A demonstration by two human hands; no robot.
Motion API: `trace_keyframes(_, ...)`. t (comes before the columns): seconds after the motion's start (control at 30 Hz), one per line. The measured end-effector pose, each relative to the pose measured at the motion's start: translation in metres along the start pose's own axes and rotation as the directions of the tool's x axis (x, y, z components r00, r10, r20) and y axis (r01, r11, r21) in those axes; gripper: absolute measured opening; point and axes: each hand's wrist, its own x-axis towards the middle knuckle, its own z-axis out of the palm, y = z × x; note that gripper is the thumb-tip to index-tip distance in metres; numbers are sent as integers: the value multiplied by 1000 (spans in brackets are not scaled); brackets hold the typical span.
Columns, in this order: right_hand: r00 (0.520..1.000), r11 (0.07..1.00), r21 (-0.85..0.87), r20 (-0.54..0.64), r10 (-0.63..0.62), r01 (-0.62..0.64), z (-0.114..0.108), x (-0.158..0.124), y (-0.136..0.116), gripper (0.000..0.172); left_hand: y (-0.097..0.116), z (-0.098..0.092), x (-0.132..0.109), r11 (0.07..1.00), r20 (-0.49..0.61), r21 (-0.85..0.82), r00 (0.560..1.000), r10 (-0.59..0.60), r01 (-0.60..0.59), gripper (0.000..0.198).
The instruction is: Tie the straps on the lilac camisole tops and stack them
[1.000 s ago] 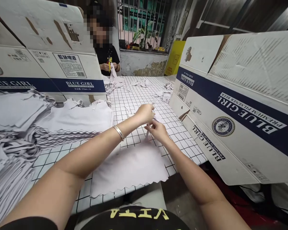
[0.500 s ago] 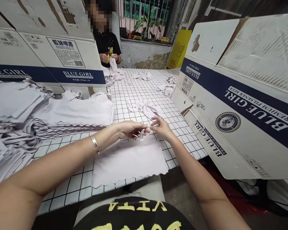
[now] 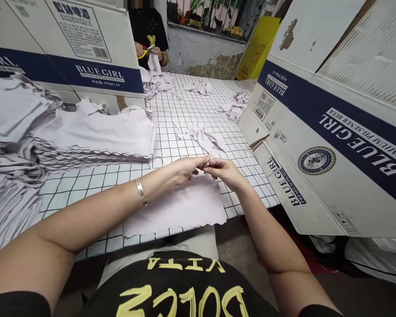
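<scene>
A pale pinkish-white garment piece (image 3: 181, 209) with a wavy lower edge lies flat near the front of the table, partly under my hands. Over its upper edge, my left hand (image 3: 186, 171) is closed, its fingertips meeting those of my right hand. My right hand (image 3: 226, 172) pinches with thumb and forefinger at the same spot. What is between the fingertips is small and mostly covered by them. Just beyond my hands lies a crumpled pale garment (image 3: 206, 137).
On the left is a stack of pale garments (image 3: 99, 132) beside a beer carton (image 3: 102, 79). Another large carton (image 3: 317, 123) leans along the right side of the grid-patterned table (image 3: 171, 114). At the far end a person (image 3: 148, 39) holds yellow-handled scissors (image 3: 145, 52) and pale fabric.
My view has tipped downward and shifted slightly. My hands have come closer together at the fingertips, and the clear strip that hung from my left hand no longer shows.
</scene>
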Motion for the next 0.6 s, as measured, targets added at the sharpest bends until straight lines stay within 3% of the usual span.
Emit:
trace_keyframes(0.17, 998, 1000, 14, 63, 23, -24, -1, -2, 5, 25, -1, -1, -2, 977, 62, -199, 996, -62, 73, 19)
trace_keyframes(0.27, 985, 995, -24, 141, 103, -100, -3, -3, 10, 27, -3, -6, 5, 995, 37, -90, 998, -41, 44, 25)
trace_keyframes(0.33, 980, 991, -10, 152, 132, -132, -5, -4, 14, 29, -10, -11, 5, 992, -32, 116, 998, 57, -53, 28)
trace_keyframes(0.4, 987, 990, 53, 92, 128, -133, -8, -5, 20, 30, -23, -15, 1, 891, -107, 435, 975, 194, -129, 32)
trace_keyframes(0.47, 992, 986, 105, 10, 128, -129, -10, -5, 27, 32, -41, -16, -9, 685, -104, 719, 958, 268, -113, 37)
trace_keyframes(0.53, 989, 982, 117, -22, 149, -145, -10, -5, 35, 33, -57, -14, -18, 504, -77, 861, 961, 266, -70, 38)
trace_keyframes(0.6, 986, 981, 107, -22, 163, -160, -9, -5, 41, 33, -68, -11, -23, 433, -56, 900, 969, 241, -56, 32)
